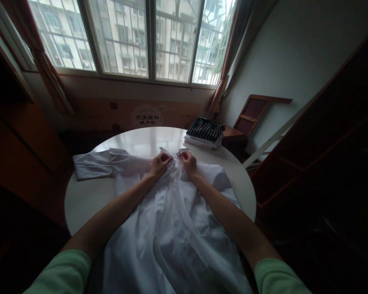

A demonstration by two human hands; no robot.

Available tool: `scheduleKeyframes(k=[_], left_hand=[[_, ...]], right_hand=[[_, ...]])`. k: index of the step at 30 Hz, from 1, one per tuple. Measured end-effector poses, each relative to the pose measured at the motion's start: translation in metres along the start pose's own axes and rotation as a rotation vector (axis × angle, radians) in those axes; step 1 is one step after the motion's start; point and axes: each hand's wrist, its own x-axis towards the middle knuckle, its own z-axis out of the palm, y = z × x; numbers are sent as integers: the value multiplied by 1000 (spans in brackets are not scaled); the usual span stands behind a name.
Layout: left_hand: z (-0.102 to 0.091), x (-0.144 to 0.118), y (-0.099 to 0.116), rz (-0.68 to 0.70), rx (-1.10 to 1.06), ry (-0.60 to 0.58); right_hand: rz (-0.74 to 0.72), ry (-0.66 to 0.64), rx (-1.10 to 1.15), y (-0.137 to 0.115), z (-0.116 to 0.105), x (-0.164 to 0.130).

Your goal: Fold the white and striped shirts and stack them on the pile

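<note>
A white button-up shirt (141, 228) lies front side up across the round table, its lower part hanging over the near edge toward me. The front is unbuttoned, with the two plackets close together near the top. My left hand (161, 163) is closed on the left side of the shirt's collar, fingers pinched. On the other side of the neck opening, my right hand (188, 162) pinches the collar too. One short sleeve (93, 164) is spread out flat to the left; the other sleeve is not clearly visible.
The round white table (86, 204) stands below a barred window (122, 41). At its far right sits a stack of folded clothes (204, 130), black-striped on top and white beneath. Behind it is a wooden chair (250, 116). Dark wooden furniture (294, 163) flanks the right side.
</note>
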Motion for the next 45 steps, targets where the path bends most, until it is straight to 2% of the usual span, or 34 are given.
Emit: scheduleKeyframes(k=[3,7,10,14,20,30,39,45], left_hand=[[-1,0,0,0,17,10],[-1,1,-2,9,40,6],[0,2,-4,14,28,-5],[1,3,-10,16,-37,-57],[2,5,-16,-5,-100,-71],[1,6,-15,-26,-145,-102],[2,5,-12,-20,-131,-67],[3,5,-11,-27,-160,-64]], right_hand=[[-92,-10,59,-7,-1,-3],[-256,-95,-28,-13,-1,-9],[-310,-106,-69,-14,-1,-10],[-308,-90,-69,-15,-2,-10],[-337,-90,-56,-17,-3,-10],[-339,-98,-42,-13,-2,-9],[-360,-107,-39,-11,0,-9],[-323,-98,-66,-14,0,-11]])
